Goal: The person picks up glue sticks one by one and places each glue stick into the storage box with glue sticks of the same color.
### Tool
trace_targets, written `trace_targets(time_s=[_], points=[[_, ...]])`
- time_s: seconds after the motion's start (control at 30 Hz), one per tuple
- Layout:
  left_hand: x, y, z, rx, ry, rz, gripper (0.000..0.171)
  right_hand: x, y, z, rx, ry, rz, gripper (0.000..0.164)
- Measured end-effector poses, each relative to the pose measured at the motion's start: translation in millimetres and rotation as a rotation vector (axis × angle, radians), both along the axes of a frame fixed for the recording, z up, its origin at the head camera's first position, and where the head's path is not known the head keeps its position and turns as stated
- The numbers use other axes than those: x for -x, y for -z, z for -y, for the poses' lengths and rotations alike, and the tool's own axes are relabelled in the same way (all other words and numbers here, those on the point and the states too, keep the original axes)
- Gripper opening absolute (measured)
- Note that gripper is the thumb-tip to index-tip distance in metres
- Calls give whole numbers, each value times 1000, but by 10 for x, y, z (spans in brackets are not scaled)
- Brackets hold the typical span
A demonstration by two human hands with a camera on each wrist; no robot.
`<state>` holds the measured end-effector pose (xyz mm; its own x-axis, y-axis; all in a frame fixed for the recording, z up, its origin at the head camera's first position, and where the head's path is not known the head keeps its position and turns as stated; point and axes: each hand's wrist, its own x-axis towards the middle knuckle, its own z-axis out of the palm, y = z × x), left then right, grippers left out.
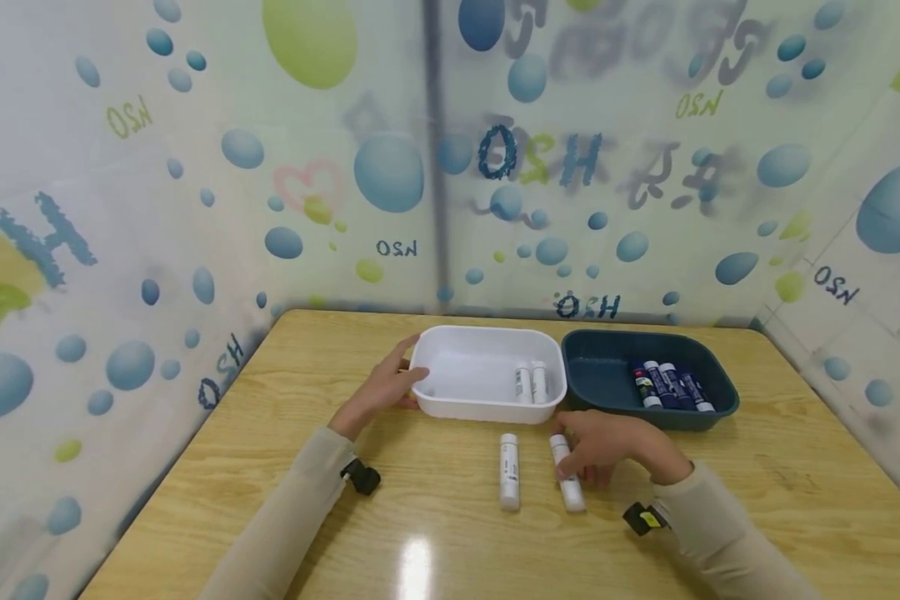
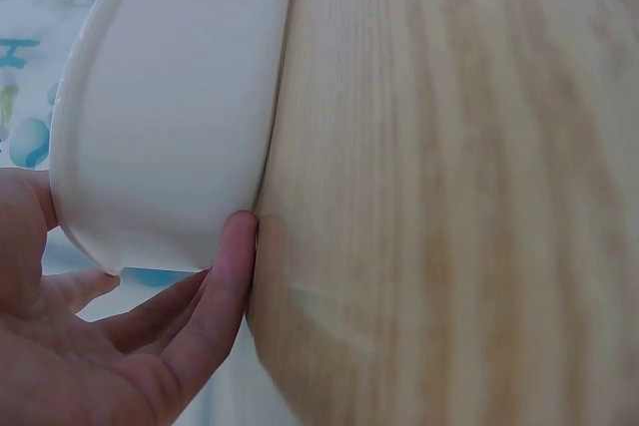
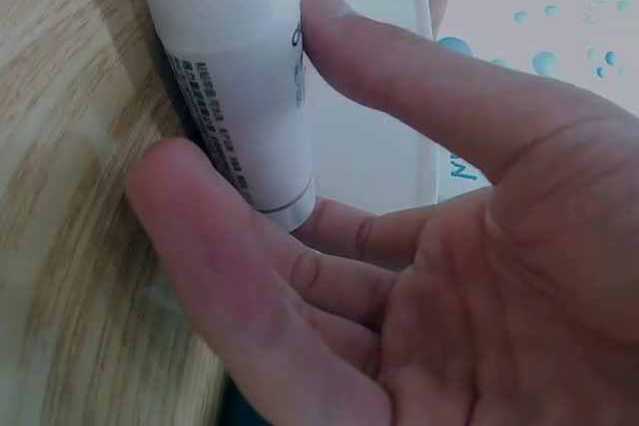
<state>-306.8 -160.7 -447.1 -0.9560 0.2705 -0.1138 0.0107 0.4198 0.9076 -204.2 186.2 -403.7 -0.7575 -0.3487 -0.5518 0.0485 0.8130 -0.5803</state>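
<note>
At its left end, my left hand holds a white plastic bin, thumb over the rim and fingers along the outer wall. Two white glue sticks lie inside the bin at its right side. In front of the bin's right corner, my right hand grips another white glue stick lying low at the tabletop. The right wrist view shows the thumb against the printed side of this stick, with fingers around its lower end. Left of it lies one more white glue stick.
A dark teal bin stands against the white bin's right side, with several dark blue glue sticks and one with a red end in its right half. The wooden table ends at a patterned curtain.
</note>
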Motion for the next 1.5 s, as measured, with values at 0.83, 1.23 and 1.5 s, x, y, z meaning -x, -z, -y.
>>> trace_targets(time_s=[0.83, 1.23, 1.5], points=[[-16, -21, 2, -23, 17, -4, 73, 9, 8, -3, 1, -14, 14, 58], [3, 2, 5, -3, 9, -4, 70, -14, -65, 2, 46, -40, -5, 64], [8, 2, -15, 2, -3, 2, 70, 6, -79, -6, 60, -54, -43, 63]])
